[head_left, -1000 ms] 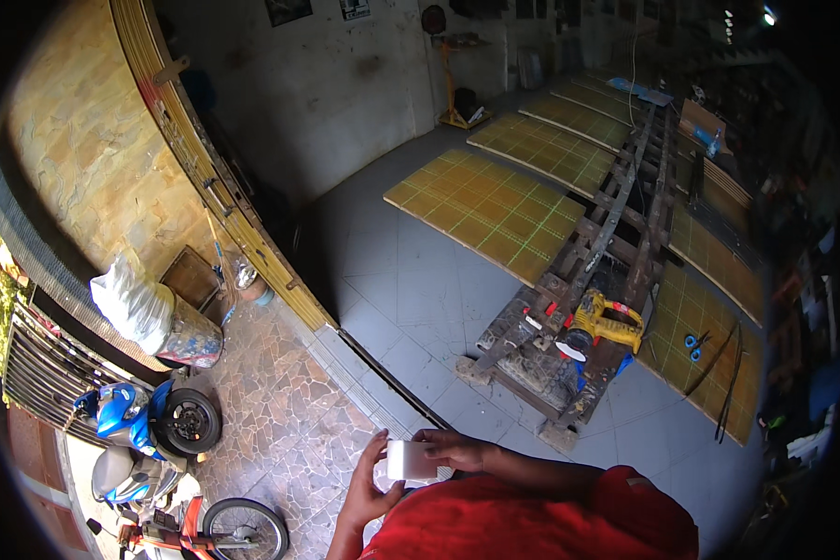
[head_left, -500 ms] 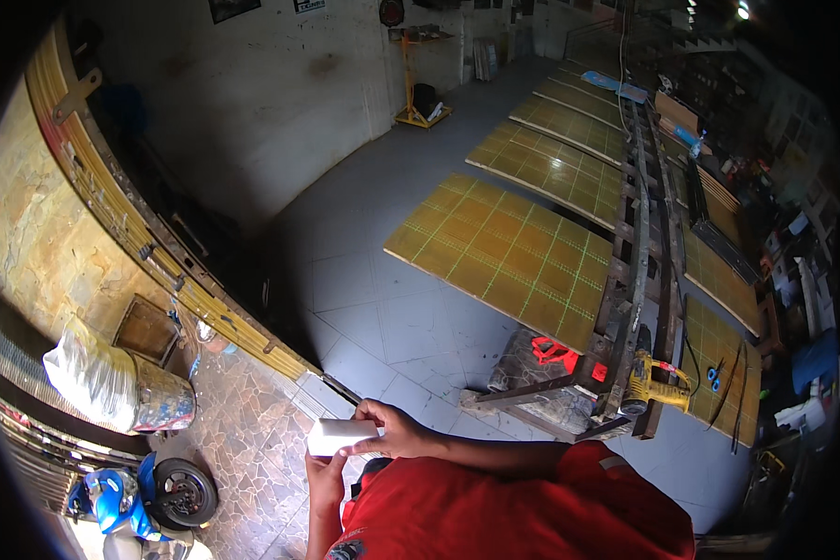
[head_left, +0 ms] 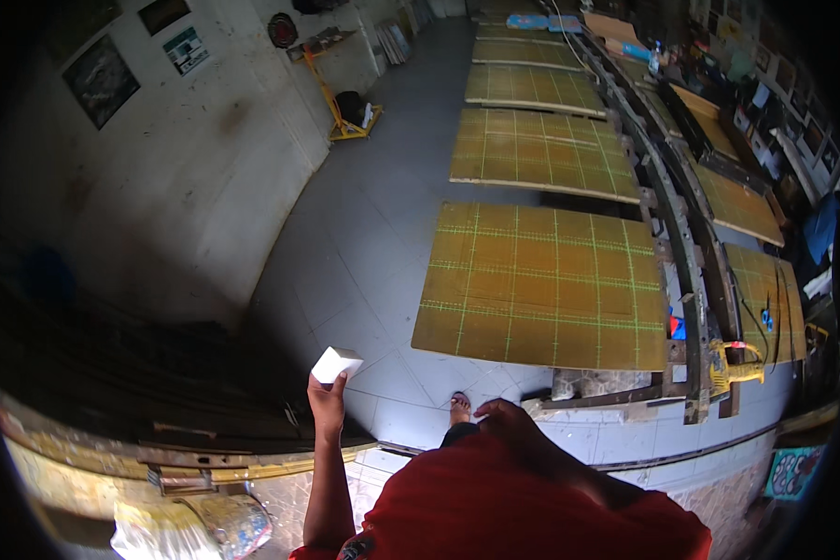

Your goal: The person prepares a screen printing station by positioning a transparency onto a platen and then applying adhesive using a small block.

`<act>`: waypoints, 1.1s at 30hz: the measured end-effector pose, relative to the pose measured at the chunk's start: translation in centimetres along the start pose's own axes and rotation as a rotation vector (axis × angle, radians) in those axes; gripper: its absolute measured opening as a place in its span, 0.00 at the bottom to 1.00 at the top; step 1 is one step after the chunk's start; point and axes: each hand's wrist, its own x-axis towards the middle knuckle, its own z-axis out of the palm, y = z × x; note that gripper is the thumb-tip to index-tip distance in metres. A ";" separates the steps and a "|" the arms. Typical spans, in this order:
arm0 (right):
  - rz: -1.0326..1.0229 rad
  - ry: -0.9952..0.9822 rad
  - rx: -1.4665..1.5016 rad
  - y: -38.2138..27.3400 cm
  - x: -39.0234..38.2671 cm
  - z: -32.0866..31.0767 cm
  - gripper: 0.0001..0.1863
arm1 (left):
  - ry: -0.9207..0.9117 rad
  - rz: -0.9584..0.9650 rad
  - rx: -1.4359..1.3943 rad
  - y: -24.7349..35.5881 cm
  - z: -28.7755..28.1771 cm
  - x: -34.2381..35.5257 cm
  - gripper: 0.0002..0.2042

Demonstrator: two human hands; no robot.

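Observation:
My left hand (head_left: pixel 328 399) is closed on a small white block (head_left: pixel 337 364) and holds it up over the grey floor. Its thumb presses the near side of the block, and the other fingers are mostly hidden behind it. Whether this is a box or a stack of cards, I cannot make out. My right hand (head_left: pixel 506 416) hangs in shade in front of my red shirt, with loosely bent fingers and nothing seen in them. My bare foot (head_left: pixel 460 405) shows just left of that hand.
A row of yellow-brown boards with green grid lines (head_left: pixel 541 285) runs away along a dark metal rail frame (head_left: pixel 691 271). A yellow power tool (head_left: pixel 733 367) sits at the frame's near end. Left stand a pale wall (head_left: pixel 205 121) and a yellow stand (head_left: pixel 350 126).
My right hand has let go of the white block and moved right; the left alone now holds it. My view has turned toward the boards, and the motorbike has left view.

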 end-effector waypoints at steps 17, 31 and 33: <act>-0.333 0.827 -0.826 -12.1 25.7 6.2 0.17 | -0.503 -0.173 0.537 -30.3 -8.8 33.5 0.21; -0.086 0.854 -0.055 -14.4 33.8 13.1 0.19 | -1.254 0.163 0.532 -16.7 18.0 48.7 0.19; -0.015 0.691 -0.156 -13.9 37.3 11.5 0.21 | -1.301 0.205 0.458 -14.0 19.4 48.9 0.18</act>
